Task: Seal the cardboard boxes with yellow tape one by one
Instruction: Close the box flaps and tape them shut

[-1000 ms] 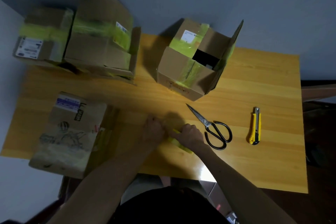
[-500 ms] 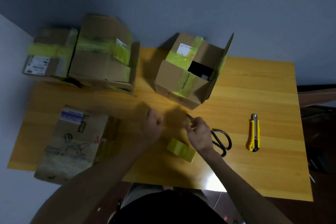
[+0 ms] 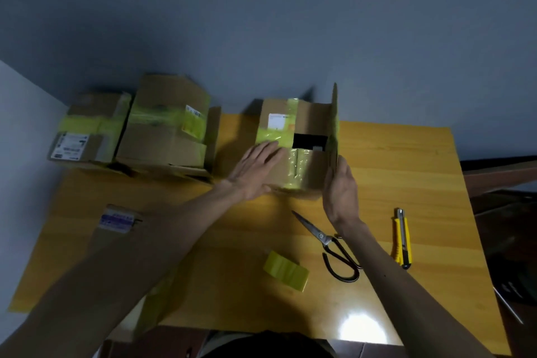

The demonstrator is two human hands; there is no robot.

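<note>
Seen from the head camera, looking down from above: a person stands at a yellow wooden table (image 3: 406, 160) set against a blue-grey wall, both bare forearms reaching forward. At the back middle of the table sits the cardboard box (image 3: 311, 113) being worked on. Strips of yellow tape cross its top and front, a white label is stuck on its top, and a dark gap shows where the top is not closed. One flap (image 3: 335, 125) stands upright along its right edge. The left hand (image 3: 255, 168) lies flat on the box's near left corner, fingers straight and spread, gripping nothing. The right hand (image 3: 341, 192) is held flat and upright against the box's right side just below the standing flap, fingers straight; it holds nothing either. The roll of yellow tape (image 3: 286, 270) lies on the table near the person, between the two forearms and well apart from the box. Just to its right are black-handled scissors (image 3: 331, 244), partly crossed by the right forearm, and farther right a yellow utility knife (image 3: 402, 238). At the back left stand two taped boxes side by side, a smaller one (image 3: 87, 131) and a taller one (image 3: 168, 125), both banded in yellow. Another box with a blue label (image 3: 116, 219) sits at the near left, mostly hidden under the left forearm.
</note>
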